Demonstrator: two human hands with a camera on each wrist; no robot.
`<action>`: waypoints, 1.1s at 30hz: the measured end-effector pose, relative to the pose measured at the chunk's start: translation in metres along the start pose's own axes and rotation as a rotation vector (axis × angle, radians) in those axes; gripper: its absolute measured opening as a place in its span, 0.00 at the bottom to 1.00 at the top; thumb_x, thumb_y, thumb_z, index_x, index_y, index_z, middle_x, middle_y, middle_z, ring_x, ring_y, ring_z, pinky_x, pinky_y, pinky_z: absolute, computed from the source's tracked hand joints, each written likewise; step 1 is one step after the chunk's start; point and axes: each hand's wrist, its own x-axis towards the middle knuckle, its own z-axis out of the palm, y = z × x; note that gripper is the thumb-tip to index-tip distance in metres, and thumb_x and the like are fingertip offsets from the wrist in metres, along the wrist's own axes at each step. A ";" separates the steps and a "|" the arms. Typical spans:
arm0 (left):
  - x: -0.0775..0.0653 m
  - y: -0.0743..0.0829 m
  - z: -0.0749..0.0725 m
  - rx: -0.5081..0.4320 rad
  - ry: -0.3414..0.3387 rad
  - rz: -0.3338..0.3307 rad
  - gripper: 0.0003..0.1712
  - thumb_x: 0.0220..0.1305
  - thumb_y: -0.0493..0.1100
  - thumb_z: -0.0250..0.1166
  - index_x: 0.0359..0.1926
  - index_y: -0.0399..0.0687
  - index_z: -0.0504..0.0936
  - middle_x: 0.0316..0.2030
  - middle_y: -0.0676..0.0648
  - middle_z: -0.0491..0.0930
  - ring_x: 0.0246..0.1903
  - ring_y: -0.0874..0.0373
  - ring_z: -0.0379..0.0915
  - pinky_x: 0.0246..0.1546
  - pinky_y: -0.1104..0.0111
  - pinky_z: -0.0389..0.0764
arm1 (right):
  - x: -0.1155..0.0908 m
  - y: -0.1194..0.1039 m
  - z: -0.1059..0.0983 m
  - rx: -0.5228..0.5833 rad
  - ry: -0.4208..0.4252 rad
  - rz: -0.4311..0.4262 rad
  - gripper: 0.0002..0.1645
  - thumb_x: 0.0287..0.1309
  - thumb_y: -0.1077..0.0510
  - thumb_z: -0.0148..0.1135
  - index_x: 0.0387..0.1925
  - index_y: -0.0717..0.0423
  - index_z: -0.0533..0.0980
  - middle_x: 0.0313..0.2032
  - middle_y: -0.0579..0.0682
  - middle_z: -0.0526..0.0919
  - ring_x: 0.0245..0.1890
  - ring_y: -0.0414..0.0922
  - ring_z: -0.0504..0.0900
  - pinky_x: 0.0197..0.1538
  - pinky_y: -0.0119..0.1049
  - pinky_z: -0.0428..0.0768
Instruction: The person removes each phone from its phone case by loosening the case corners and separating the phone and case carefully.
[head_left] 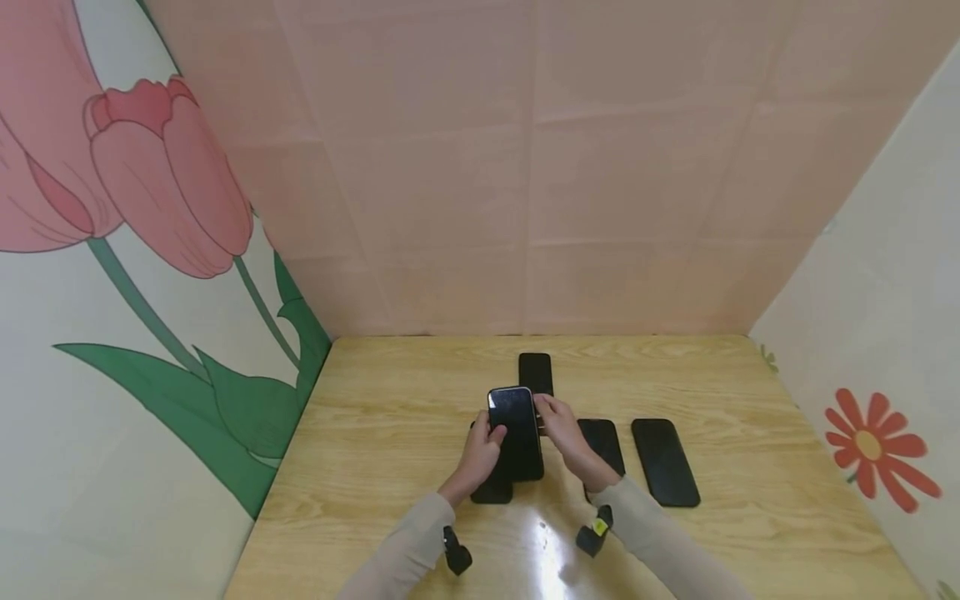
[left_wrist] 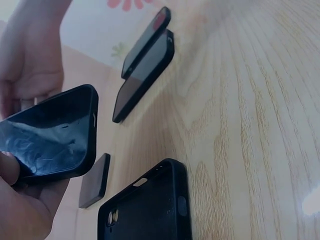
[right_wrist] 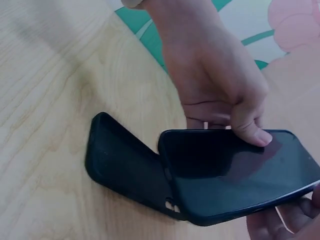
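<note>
A black phone in a dark case (head_left: 517, 442) is held up over the table, screen facing up. My left hand (head_left: 480, 450) grips its left edge, thumb lying on the screen (right_wrist: 225, 165) and fingers underneath. At the opposite edge, near the top corner, my right hand (head_left: 566, 433) pinches the phone with thumb and fingertips. Below the phone lies an empty black phone case (left_wrist: 150, 210), hollow side up, with its camera cutout showing. In the head view the held phone covers much of that case (head_left: 491, 493).
Another dark phone (head_left: 535, 371) lies behind the held one. Two more lie on the right, one phone (head_left: 600, 437) partly under my right forearm and one phone (head_left: 665, 462) farther out. The wooden table (head_left: 390, 400) meets walls at the back and both sides.
</note>
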 end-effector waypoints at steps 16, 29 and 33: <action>0.014 -0.020 0.002 -0.049 0.136 -0.073 0.08 0.75 0.34 0.52 0.49 0.33 0.69 0.38 0.39 0.80 0.38 0.51 0.75 0.40 0.61 0.75 | -0.012 0.028 -0.003 -0.142 -0.052 -0.042 0.16 0.75 0.57 0.51 0.50 0.67 0.77 0.38 0.54 0.78 0.37 0.45 0.74 0.37 0.35 0.76; 0.007 0.019 -0.005 -0.135 0.061 -0.107 0.15 0.77 0.38 0.51 0.53 0.26 0.66 0.44 0.29 0.79 0.41 0.37 0.79 0.38 0.47 0.82 | -0.008 0.040 0.002 -0.386 0.156 -0.140 0.13 0.73 0.63 0.51 0.42 0.66 0.81 0.38 0.59 0.83 0.40 0.52 0.80 0.44 0.46 0.77; 0.015 0.007 0.000 -0.124 0.039 -0.081 0.16 0.77 0.39 0.51 0.54 0.28 0.65 0.45 0.30 0.79 0.42 0.39 0.79 0.38 0.50 0.83 | -0.005 0.036 0.004 -0.444 0.233 -0.081 0.14 0.72 0.64 0.49 0.42 0.64 0.82 0.42 0.59 0.85 0.40 0.54 0.81 0.46 0.53 0.77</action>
